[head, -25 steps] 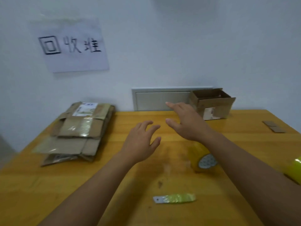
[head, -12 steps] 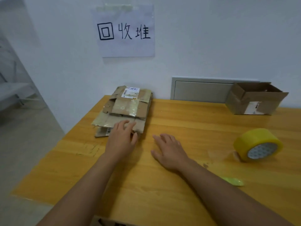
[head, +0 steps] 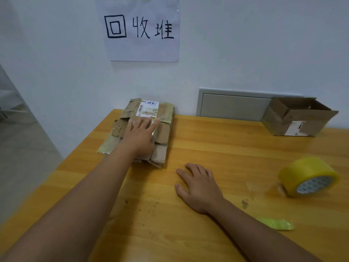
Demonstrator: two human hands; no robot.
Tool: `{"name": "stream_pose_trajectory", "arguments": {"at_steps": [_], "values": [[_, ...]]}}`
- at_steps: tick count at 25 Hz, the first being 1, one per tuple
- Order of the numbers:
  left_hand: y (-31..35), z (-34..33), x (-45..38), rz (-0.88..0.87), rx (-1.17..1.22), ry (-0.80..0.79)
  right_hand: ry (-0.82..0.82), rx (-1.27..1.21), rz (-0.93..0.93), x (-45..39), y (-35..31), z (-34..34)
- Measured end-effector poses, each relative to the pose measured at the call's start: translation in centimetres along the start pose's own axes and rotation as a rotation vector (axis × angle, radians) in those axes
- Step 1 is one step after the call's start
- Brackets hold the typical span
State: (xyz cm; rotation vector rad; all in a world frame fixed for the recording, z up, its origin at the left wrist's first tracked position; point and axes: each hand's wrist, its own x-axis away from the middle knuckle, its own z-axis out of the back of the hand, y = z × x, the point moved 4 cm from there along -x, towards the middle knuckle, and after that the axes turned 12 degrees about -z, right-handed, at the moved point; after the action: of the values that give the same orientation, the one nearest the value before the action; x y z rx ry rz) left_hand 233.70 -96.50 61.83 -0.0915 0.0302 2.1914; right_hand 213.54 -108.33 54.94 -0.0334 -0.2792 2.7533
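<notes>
A stack of flattened cardboard boxes with a white shipping label lies at the table's far left, against the wall. My left hand rests flat on top of the stack, fingers straight and spread. My right hand lies flat on the bare wooden table, palm down, to the right of and nearer than the stack. Neither hand holds anything.
An open cardboard box stands at the back right by the wall. A yellow tape roll lies on its side at the right. A green-handled utility knife lies near my right forearm. The table's left edge drops to the floor.
My left hand has moved forward from the stack's near edge onto its top. My right hand stays flat on the table. The view has shifted slightly closer.
</notes>
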Motion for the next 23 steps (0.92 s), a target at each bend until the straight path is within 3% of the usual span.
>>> {"name": "stream_pose_trajectory", "arguments": {"at_steps": [4,9,11,13,17,20,23], "values": [[0.0,-1.1,0.0,0.008,-0.012,0.055,-0.003,0.006,-0.002,0.0,0.0,0.0],[1.2,2.0,2.2,-0.067,0.077,0.61,0.021,-0.013,0.0,0.0,0.1,0.1],[2.1,3.6,3.5,-0.095,0.134,0.733,0.023,-0.03,0.008,0.0,0.2,0.0],[3.7,4.9,5.1,-0.127,0.207,0.788,0.035,-0.112,0.023,-0.1,0.4,0.1],[8.0,6.3,9.5,-0.156,0.477,0.897,0.122,-0.618,-0.084,-0.6,2.5,2.5],[10.7,6.1,12.6,-0.09,0.692,0.889,0.192,-0.93,-0.229,-0.2,5.4,6.1],[12.8,4.9,14.6,-0.018,0.952,0.834,0.208,-1.102,-0.188,1.1,7.5,9.7]]}}
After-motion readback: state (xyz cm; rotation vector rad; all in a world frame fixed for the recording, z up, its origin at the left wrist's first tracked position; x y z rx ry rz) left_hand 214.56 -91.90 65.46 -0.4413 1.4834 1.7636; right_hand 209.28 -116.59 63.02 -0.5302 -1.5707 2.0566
